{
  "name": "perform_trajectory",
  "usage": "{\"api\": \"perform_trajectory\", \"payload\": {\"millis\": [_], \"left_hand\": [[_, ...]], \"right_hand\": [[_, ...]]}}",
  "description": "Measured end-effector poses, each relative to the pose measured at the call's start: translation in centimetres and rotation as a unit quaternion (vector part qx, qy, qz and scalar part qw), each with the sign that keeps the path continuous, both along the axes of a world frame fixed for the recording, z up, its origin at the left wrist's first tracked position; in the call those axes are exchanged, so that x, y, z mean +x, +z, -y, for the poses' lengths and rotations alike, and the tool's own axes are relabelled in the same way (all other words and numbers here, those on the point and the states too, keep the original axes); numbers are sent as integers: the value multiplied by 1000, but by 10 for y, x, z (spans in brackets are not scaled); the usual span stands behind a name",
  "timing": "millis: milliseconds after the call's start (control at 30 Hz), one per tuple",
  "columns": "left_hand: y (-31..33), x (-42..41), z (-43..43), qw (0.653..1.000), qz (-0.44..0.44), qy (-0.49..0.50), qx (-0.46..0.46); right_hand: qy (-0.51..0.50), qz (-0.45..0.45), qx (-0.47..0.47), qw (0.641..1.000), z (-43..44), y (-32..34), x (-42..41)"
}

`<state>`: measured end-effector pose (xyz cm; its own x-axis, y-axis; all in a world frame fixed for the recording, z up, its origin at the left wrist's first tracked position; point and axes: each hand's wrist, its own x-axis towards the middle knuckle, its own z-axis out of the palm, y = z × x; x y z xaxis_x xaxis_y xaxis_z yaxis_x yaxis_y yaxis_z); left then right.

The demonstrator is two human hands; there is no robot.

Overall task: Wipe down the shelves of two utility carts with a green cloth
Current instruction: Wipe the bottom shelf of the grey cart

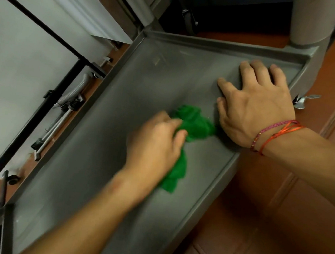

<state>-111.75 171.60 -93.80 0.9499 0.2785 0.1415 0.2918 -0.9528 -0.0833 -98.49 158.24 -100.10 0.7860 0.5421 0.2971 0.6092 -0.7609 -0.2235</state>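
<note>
Pink bracelet (269, 127); orange thread bracelet (278, 133)

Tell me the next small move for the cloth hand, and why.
Probably sweep the green cloth forward toward the far left corner. The left hand grips it bunched at mid-shelf, the right hand lies flat close on its right, and the gray cart shelf ahead shows faint pale marks.

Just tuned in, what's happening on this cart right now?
A person is wiping a grey cart shelf with a raised rim. The left hand grips a crumpled green cloth against the shelf's middle and looks motion-blurred. The right hand, with red thread bands at the wrist, lies flat on the shelf, fingers spread, close beside the cloth.
</note>
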Motion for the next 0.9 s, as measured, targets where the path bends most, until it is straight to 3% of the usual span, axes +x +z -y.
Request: {"api": "perform_trajectory", "payload": {"millis": [100, 433, 900], "left_hand": [[-3, 30, -47, 996, 6, 79, 32], [-16, 103, -155, 976, -5, 190, 107], [-15, 144, -201, 947, 62, 315, -4]], "right_hand": [[-3, -5, -7, 1000, 1, 0, -1], [-20, -30, 4, 999, -8, 4, 2], [-23, -60, 6, 998, -9, 8, 3]]}}
